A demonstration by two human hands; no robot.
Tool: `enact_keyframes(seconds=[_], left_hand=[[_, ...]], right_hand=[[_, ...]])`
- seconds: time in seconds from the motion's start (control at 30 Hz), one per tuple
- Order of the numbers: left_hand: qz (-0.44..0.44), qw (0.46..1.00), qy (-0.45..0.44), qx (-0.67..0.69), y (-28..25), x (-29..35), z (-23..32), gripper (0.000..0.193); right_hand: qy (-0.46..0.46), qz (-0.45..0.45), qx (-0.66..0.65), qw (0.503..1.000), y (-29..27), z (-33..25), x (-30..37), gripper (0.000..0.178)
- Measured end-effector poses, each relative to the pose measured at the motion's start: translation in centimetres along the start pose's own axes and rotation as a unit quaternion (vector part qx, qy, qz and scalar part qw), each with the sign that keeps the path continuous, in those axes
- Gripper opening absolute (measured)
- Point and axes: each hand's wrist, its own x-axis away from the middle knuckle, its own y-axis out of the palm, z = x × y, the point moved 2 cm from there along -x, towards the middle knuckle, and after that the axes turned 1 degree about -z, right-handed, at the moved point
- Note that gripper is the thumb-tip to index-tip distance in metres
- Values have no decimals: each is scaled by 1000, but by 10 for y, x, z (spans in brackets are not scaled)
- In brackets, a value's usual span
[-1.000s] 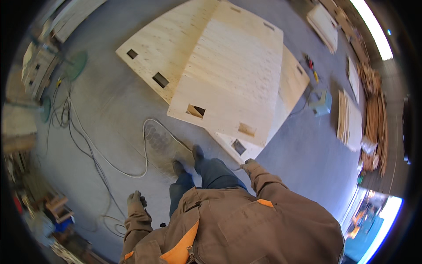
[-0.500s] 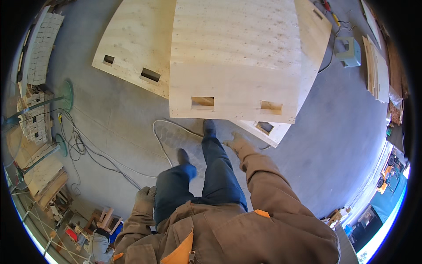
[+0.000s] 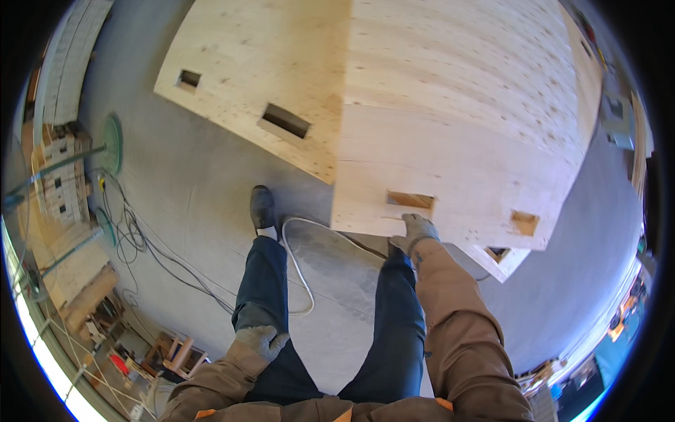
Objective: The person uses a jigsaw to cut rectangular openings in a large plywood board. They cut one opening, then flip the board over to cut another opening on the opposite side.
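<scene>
A large pale plywood panel [image 3: 450, 155] lies on top of others ahead of me, with two rectangular slots near its close edge. My right hand [image 3: 416, 231], in a grey glove, is at that edge, just below the left slot [image 3: 410, 200]. Its fingers reach over the wood with the thumb apart; whether they touch it I cannot tell. My left hand [image 3: 261, 342], also gloved, hangs in front of my left thigh. It holds nothing, its fingers loosely bent and the thumb apart. Another slotted panel [image 3: 246, 63] juts out at an angle on the left.
A pale hose [image 3: 299, 271] loops on the floor between my feet and runs toward the panels. Dark cables [image 3: 140, 232] lie tangled to the left, near a stand with a round green base [image 3: 111, 144]. Wood stacks [image 3: 67, 190] line the left side. A corner of a lower panel [image 3: 503, 264] sticks out at right.
I have stepped closer to the panels, my feet now wider apart. My right hand has come from beside the panels to the top panel's edge. My left hand has swung forward over the thigh.
</scene>
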Motion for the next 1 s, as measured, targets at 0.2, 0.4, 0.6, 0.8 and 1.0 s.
enact_keyframes(seconds=[0.2,0.4,0.6,0.8,1.0], left_hand=[[18,999,11,39,-43,10,-72,35],[138,975,92,146,-35,11,-135,34],[130,966,62,215,-53,12,-160,32],[106,948,29,300,-93,21,-170,39],[111,934,36,337,-138,22,-175,24]], right_hand=[[83,-72,98,989,14,-38,-49,72],[103,-139,105,979,24,-30,-67,74],[72,-110,26,991,-16,-148,-58,72],[17,-47,106,993,-58,-319,-146,74],[-164,108,81,977,-173,-531,-259,72]])
